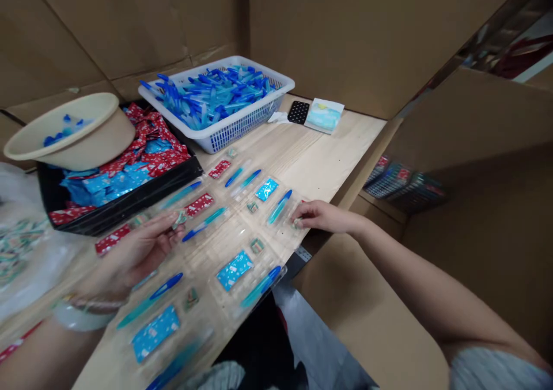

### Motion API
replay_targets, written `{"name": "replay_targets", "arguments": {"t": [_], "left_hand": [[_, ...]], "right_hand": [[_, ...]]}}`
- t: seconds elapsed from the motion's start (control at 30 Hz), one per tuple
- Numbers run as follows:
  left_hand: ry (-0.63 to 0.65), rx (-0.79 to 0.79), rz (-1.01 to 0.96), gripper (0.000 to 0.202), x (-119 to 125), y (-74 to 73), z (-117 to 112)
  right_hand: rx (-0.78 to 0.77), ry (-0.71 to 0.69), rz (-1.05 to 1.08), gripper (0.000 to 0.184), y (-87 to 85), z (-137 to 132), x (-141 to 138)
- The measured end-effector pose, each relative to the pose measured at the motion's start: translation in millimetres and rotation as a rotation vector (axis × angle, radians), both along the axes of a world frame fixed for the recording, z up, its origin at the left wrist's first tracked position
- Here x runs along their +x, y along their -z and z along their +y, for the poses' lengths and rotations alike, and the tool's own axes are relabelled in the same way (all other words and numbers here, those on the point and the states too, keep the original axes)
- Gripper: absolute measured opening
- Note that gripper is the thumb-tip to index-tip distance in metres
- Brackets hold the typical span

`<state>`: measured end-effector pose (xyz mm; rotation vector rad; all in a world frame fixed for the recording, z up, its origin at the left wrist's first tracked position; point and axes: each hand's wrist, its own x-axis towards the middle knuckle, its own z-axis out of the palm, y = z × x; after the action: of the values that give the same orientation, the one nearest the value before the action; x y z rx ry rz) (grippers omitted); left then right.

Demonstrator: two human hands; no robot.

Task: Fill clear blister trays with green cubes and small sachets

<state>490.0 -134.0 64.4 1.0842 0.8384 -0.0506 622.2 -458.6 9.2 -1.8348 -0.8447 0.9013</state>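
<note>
My left hand (151, 243) pinches a small green-and-beige striped piece (179, 219) over the left side of the clear plastic blister trays (201, 258). At the trays' right edge, my right hand (317, 216) has its fingertips closed on another small pale piece (297, 223), partly hidden by the fingers. Beside that hand lies a blue pen-like stick (280, 207). Red patterned packets (199, 204), blue patterned packets (234, 270), more striped pieces (257, 246) and several blue sticks (204, 224) sit in the tray hollows.
A white basket (224, 139) full of blue sticks stands at the back. Left of it, a beige basin (101, 139) rests on a black box (190, 168) of red and blue packets. A plastic bag (38, 280) of striped pieces lies far left. Cardboard walls (345, 38) surround the wooden table (298, 154).
</note>
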Motion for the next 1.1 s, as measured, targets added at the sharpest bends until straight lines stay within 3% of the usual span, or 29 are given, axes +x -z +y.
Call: {"name": "replay_targets", "arguments": {"t": [0.1, 0.23, 0.33, 0.5, 0.6, 0.67, 0.77, 0.87, 1.0, 1.1], "left_hand": [[-0.012, 0.011, 0.004, 0.018, -24, 3.0, 12], [-0.007, -0.053, -0.034, 0.013, -40, 8.1, 10], [-0.014, -0.083, -0.054, 0.011, -41, 8.5, 5], [-0.018, -0.023, -0.122, 0.011, -43, 0.6, 10], [-0.009, 0.031, -0.142, 0.004, -49, 3.1, 11], [0.065, 0.145, -0.134, 0.006, -53, 12.5, 6], [0.233, 0.466, -0.094, 0.012, -59, 35.7, -9], [0.272, 0.783, -0.123, 0.011, -63, 58.5, -22], [0.261, 0.935, -0.250, 0.017, -71, 71.4, -29], [0.363, 1.029, -0.288, 0.009, -76, 70.9, -31]], "right_hand": [[-0.112, -0.188, -0.348, 0.011, -0.1, 5, -21], [-0.256, -0.302, -0.610, 0.016, 2.4, 13, -36], [-0.300, -0.339, -0.702, 0.019, 3.7, 17, -41], [-0.351, -0.356, -0.815, 0.018, 1.8, 20, -45], [-0.368, -0.362, -0.828, 0.016, -1.3, 22, -46], [-0.402, -0.368, -0.838, 0.014, -3.2, 24, -46], [-0.468, -0.357, -0.841, 0.012, -4.7, 25, -46], [-0.476, -0.306, -0.814, 0.011, -4.6, 23, -47], [-0.443, -0.254, -0.781, 0.012, -3.5, 18, -47], [-0.414, -0.195, -0.782, 0.015, -4.2, 17, -49]]}}
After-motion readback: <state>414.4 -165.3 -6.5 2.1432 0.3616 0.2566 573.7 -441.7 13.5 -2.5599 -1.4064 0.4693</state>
